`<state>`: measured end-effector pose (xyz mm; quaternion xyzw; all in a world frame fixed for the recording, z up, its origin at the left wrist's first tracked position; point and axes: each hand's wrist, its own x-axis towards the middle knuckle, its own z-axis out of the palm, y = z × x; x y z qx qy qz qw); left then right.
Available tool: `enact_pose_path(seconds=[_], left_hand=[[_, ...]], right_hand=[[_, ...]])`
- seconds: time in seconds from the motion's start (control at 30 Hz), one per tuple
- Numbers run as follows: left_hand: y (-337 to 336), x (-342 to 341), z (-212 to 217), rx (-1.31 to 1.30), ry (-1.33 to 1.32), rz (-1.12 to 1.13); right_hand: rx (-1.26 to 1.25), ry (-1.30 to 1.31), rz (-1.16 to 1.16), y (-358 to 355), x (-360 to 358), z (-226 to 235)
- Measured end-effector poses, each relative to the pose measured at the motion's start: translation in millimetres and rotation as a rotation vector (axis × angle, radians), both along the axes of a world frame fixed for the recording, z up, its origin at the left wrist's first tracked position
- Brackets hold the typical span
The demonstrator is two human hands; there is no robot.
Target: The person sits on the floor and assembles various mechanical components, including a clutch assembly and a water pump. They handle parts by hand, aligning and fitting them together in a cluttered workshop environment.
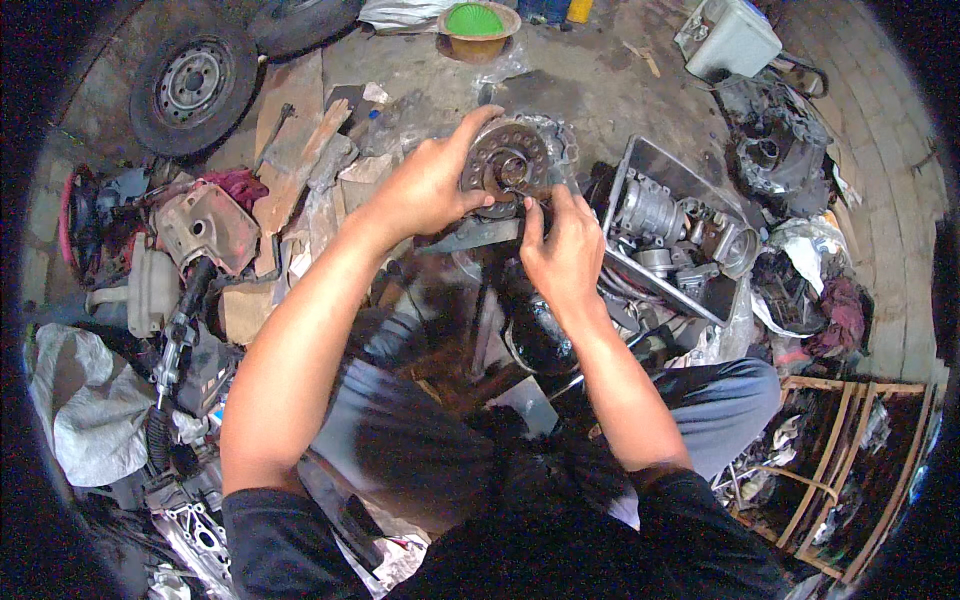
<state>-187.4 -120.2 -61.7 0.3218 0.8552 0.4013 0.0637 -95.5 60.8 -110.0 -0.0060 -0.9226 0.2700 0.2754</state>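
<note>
A round, dark metal part point(508, 158) with a ring of holes around its face and a stepped hub in the middle is held up in front of me. My left hand point(432, 180) grips its left side, index finger stretched along the upper rim and thumb low on the face. At the lower right edge of the part is my right hand point(562, 240), thumb and fingers drawn together close to the hub. Whatever lies between those fingertips is too small to make out. Behind the part, a greyish metal housing point(565, 145) shows partly.
To the right stands a grey bin point(625, 180) of metal machine parts. Beyond are a spare wheel point(193, 80), a bowl with a green basket point(475, 22) and a white container point(735, 40). Scrap, cardboard and a steering wheel point(80, 225) lie left; a wooden rack point(830, 470) sits near right.
</note>
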Motion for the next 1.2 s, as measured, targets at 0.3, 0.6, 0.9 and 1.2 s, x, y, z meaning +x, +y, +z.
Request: enact_pose_path(seconds=[0.3, 0.6, 0.9, 1.2], left_hand=[[-0.3, -0.7, 1.3, -0.026, -0.008, -0.008], [1.4, -0.8, 5.2, -0.032, -0.021, 0.010], [3.9, 6.3, 5.3, -0.043, -0.017, 0.062], [0.6, 6.1, 4.5, -0.034, 0.021, 0.027]], right_hand=[[-0.066, -0.014, -0.025, -26.3, 3.4, 2.7], [-0.397, -0.164, -0.037, -17.0, -12.5, 4.7], [0.121, -0.014, 0.100, 3.1, -9.3, 5.2], [-0.139, 0.018, 0.038, -13.9, 1.5, -3.6]])
